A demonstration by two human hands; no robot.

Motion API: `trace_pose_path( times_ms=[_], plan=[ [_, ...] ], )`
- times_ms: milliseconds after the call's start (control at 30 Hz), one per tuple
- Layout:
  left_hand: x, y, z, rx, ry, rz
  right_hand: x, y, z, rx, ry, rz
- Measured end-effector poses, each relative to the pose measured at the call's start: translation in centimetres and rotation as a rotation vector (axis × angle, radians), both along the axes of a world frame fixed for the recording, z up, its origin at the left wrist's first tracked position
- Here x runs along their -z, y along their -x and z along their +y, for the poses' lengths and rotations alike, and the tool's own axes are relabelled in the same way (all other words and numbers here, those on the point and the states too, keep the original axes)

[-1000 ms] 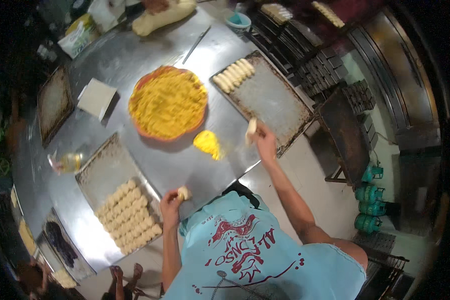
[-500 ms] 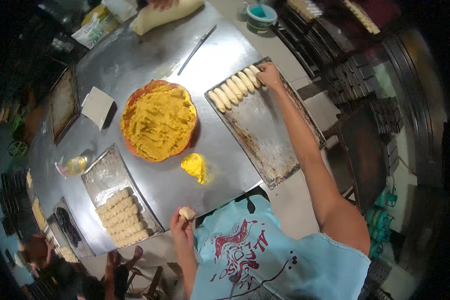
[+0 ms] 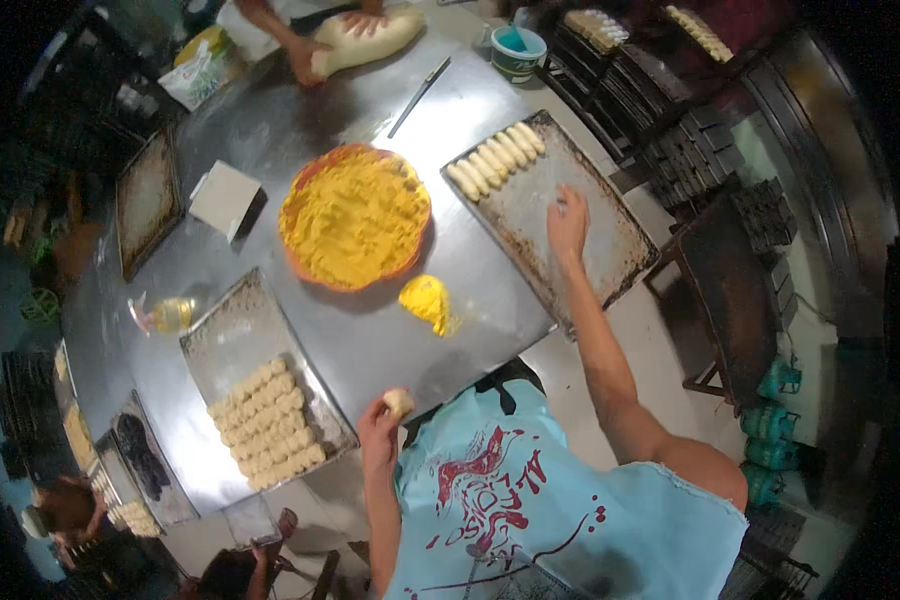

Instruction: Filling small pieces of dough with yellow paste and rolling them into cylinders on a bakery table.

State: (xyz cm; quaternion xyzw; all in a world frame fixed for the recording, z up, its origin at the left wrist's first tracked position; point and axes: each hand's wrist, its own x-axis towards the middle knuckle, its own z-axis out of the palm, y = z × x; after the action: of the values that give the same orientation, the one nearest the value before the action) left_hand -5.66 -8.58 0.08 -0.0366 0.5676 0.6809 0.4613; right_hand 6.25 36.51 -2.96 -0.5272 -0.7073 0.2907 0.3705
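Observation:
My left hand [image 3: 380, 430] holds a small dough piece [image 3: 398, 402] at the steel table's near edge, beside a tray [image 3: 210, 350] of dough balls in rows [image 3: 265, 420]. My right hand [image 3: 568, 225] is open and empty over the worn baking tray [image 3: 585, 250] at the right, just below a row of finger-shaped dough pieces [image 3: 495, 160]. Between my hands sits a yellow lump [image 3: 425, 305] on the steel table [image 3: 340, 340]; behind it is an orange bowl [image 3: 355, 220] full of yellow filling.
A co-worker's hands [image 3: 300, 55] press a long dough piece [image 3: 380, 40] at the back. Nearby lie a long blade [image 3: 418, 97], a bucket [image 3: 517, 55], white box [image 3: 225, 200], oil bottle [image 3: 170, 316] and empty tray [image 3: 145, 200]. Racks and gas cylinders [image 3: 770, 435] stand right; other people [image 3: 65, 515] lower left.
My right hand carried a dough piece to the row's far end, released it there and has drawn back downward, empty. The co-worker's hands at the back have come further into view.

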Motion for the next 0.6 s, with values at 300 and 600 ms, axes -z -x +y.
trace_pose_path(
  times_ms=[300,600],
  plan=[
    [2.6,5.5,-5.0,0.414,0.038,0.43,2.6,3.1,-23.3,-0.427,-0.318,-0.573],
    [5.6,4.0,-11.9,0.237,0.123,0.6,6.8,1.6,-25.1,-0.5,-0.221,-0.807]
  ],
)
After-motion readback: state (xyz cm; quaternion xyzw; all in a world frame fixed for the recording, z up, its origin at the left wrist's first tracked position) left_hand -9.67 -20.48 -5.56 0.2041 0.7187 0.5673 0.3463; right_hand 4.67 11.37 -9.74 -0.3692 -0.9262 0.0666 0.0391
